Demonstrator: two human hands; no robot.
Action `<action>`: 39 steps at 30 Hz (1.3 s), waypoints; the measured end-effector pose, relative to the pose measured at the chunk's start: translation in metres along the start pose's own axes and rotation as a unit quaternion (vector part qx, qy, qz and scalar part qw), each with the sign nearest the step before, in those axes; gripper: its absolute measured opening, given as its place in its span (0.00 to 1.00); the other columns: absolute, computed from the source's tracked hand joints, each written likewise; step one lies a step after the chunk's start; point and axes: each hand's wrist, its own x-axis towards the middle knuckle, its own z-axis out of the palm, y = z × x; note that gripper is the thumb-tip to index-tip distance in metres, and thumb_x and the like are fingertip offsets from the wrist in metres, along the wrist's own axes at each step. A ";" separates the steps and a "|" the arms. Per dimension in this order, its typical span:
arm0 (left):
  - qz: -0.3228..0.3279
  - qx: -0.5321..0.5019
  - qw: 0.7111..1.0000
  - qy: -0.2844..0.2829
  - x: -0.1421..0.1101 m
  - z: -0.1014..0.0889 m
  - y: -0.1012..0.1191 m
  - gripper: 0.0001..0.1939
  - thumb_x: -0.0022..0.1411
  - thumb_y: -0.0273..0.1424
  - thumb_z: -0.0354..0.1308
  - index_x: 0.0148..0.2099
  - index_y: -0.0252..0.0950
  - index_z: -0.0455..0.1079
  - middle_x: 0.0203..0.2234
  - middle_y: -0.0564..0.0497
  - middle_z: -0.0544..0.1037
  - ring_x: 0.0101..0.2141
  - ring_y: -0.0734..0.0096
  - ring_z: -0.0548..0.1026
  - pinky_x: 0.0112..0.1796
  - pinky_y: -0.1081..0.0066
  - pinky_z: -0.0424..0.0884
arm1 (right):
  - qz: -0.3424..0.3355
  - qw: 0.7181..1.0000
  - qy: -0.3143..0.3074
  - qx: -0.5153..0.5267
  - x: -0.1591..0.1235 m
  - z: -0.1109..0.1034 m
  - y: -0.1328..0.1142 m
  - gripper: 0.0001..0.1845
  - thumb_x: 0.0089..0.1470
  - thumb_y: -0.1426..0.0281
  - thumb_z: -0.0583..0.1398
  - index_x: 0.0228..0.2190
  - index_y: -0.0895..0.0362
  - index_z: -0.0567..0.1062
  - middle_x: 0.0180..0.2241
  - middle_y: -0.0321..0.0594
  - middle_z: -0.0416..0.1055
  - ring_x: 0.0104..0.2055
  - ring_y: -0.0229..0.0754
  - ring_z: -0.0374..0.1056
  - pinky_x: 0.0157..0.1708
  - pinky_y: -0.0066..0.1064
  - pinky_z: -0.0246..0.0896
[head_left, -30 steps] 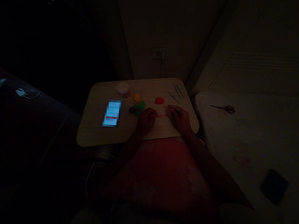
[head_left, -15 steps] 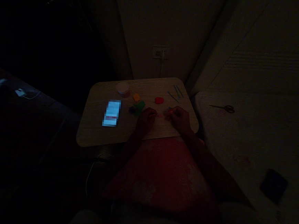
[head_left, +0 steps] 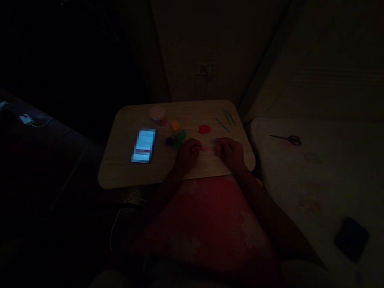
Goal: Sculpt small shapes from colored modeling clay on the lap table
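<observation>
Your left hand [head_left: 187, 156] and right hand [head_left: 231, 154] sit close together, fingers curled inward over the wood-grain board [head_left: 123, 169], with a tiny pink piece of modelling clay [head_left: 205, 148] between them, nearest your left fingertips [head_left: 196, 148]. The dim light hides whether either hand grips it. The green clay [head_left: 179, 139] and red clay [head_left: 204, 129] lie just ahead, within easy reach.
</observation>
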 end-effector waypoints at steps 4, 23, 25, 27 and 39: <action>-0.002 -0.002 1.000 0.004 0.000 0.000 0.002 0.05 0.62 0.24 0.53 0.36 0.37 0.68 0.32 0.51 0.76 0.35 0.67 0.73 0.38 0.68 0.69 | -0.031 0.999 0.015 -0.015 0.001 -0.002 0.000 0.18 0.63 0.59 0.57 0.40 0.56 0.83 0.24 0.37 0.73 0.24 0.39 0.67 0.28 0.32 0.64; -0.006 0.007 1.000 0.004 0.000 0.000 0.002 0.05 0.60 0.23 0.53 0.36 0.37 0.68 0.31 0.51 0.76 0.34 0.68 0.73 0.38 0.69 0.69 | 0.024 0.998 -0.003 0.053 -0.001 0.001 0.000 0.12 0.55 0.59 0.65 0.29 0.56 0.76 0.23 0.37 0.76 0.23 0.39 0.70 0.24 0.29 0.63; -0.009 0.009 1.000 0.001 0.000 0.000 0.002 0.06 0.61 0.23 0.53 0.36 0.37 0.68 0.31 0.52 0.76 0.34 0.68 0.73 0.37 0.69 0.69 | 0.022 0.999 -0.004 0.037 -0.001 0.000 -0.002 0.13 0.57 0.59 0.63 0.27 0.55 0.74 0.21 0.35 0.73 0.22 0.38 0.67 0.23 0.29 0.61; -0.010 0.006 1.000 0.001 0.000 0.000 0.002 0.05 0.61 0.23 0.52 0.36 0.37 0.68 0.31 0.51 0.76 0.34 0.68 0.73 0.38 0.69 0.69 | -0.003 1.000 -0.006 0.009 -0.002 -0.002 -0.005 0.18 0.61 0.58 0.59 0.23 0.54 0.72 0.19 0.35 0.71 0.22 0.38 0.64 0.24 0.29 0.60; -0.006 0.008 1.000 0.001 0.000 -0.001 0.001 0.05 0.62 0.24 0.52 0.36 0.38 0.68 0.32 0.51 0.77 0.35 0.68 0.73 0.39 0.69 0.69 | -0.006 1.000 0.005 0.020 0.004 -0.002 0.003 0.19 0.63 0.52 0.57 0.34 0.54 0.77 0.24 0.34 0.68 0.23 0.37 0.61 0.24 0.29 0.58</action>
